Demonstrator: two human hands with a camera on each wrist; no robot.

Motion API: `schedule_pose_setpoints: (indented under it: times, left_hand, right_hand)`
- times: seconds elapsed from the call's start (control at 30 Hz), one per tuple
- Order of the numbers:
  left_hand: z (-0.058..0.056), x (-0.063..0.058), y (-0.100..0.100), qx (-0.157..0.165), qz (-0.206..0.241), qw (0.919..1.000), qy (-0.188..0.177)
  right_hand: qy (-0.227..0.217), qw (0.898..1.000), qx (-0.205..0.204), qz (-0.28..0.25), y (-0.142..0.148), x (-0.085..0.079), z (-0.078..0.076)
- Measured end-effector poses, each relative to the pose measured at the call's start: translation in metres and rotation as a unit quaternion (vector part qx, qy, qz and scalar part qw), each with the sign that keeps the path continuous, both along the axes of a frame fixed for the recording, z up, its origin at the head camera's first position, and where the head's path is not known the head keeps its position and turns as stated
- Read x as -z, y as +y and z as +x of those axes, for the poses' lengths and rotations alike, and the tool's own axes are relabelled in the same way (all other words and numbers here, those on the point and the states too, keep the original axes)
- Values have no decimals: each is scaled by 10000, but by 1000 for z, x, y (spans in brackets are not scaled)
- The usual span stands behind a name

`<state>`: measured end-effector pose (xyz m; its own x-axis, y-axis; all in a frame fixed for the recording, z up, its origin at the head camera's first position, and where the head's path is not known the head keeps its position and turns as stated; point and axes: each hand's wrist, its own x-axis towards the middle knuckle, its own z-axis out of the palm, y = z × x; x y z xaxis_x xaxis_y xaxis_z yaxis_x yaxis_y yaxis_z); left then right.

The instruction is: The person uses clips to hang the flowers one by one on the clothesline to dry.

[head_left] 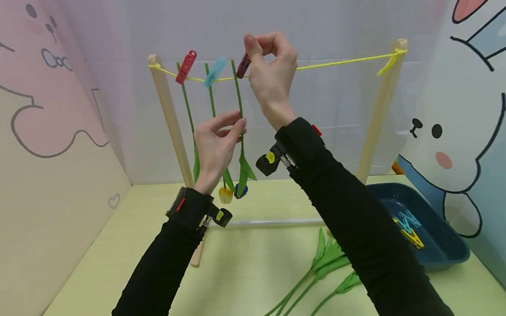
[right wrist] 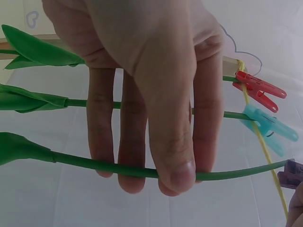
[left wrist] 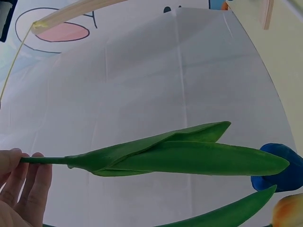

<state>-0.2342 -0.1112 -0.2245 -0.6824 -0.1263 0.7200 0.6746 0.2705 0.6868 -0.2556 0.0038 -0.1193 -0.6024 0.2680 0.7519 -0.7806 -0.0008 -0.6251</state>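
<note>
At the yellow line (head_left: 339,63), a green stem (head_left: 237,88) is pinched by the left hand (head_left: 217,146), its blue bloom (left wrist: 281,165) hung downward; a dark clothespin (head_left: 243,66) is pinched by the right hand (head_left: 273,73). Light weight and a bendy stem should be expected, best held on its bare length. Whether the stem is gripped by the clothespin cannot be told; loose flowers (head_left: 329,256) are partly hidden by the right sleeve (head_left: 349,210).

Stems (head_left: 328,258) on table (head_left: 94,286), tray (head_left: 446,249) right (clothespins (head_left: 413,239) inside)
</note>
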Motion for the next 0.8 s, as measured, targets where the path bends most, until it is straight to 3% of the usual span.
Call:
schedule_pose_setpoints:
  times: [0.57, 0.8]
  left_hand:
    - [1, -3, 1, -146, -75, 9999, -13]
    - [2, -3, 1, -126, -73, 9999, -15]
  right_hand:
    - [-808, 9957, -447, 103, -2, 1, 0]
    - [-857, 9945, -595, 74, -3, 3, -1]
